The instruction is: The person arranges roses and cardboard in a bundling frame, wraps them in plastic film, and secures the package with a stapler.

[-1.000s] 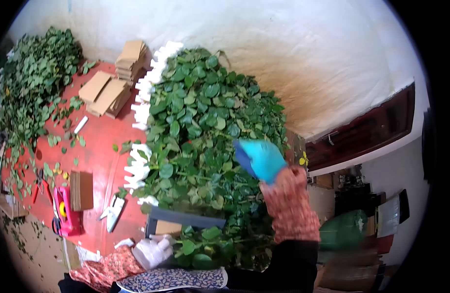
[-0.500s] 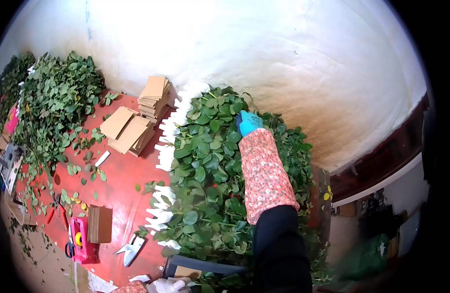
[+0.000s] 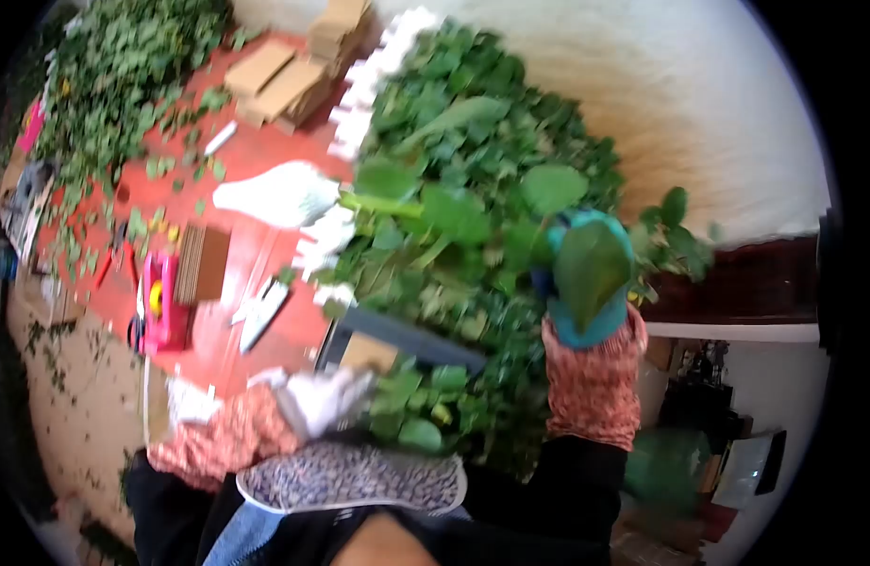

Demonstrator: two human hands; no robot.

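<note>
My right hand (image 3: 591, 274), in a blue glove, is closed around the lower part of a rose stem (image 3: 383, 205). The stem stretches left above the pile, and a white sleeve (image 3: 279, 193) covers its head, hiding the bloom. One large leaf hangs in front of the glove. Under it lies a pile of leafy stems (image 3: 473, 132) with their white-sleeved heads lined up on the left. My left hand (image 3: 326, 398), in a white glove, is low by my body, beside a grey-edged tray (image 3: 411, 338); its fingers are blurred.
On the red table (image 3: 293, 255) are cardboard pieces (image 3: 275, 85), a pink tape dispenser (image 3: 164, 307), a brown cardboard stack (image 3: 204, 264), a white-handled tool (image 3: 263, 313) and red-handled pruners (image 3: 119, 255). More foliage (image 3: 124, 85) is heaped at the far left. A wall stands behind.
My right hand has come back toward me and to the right, lifting one stem off the pile. The view has tilted down, and more of my left arm and body shows.
</note>
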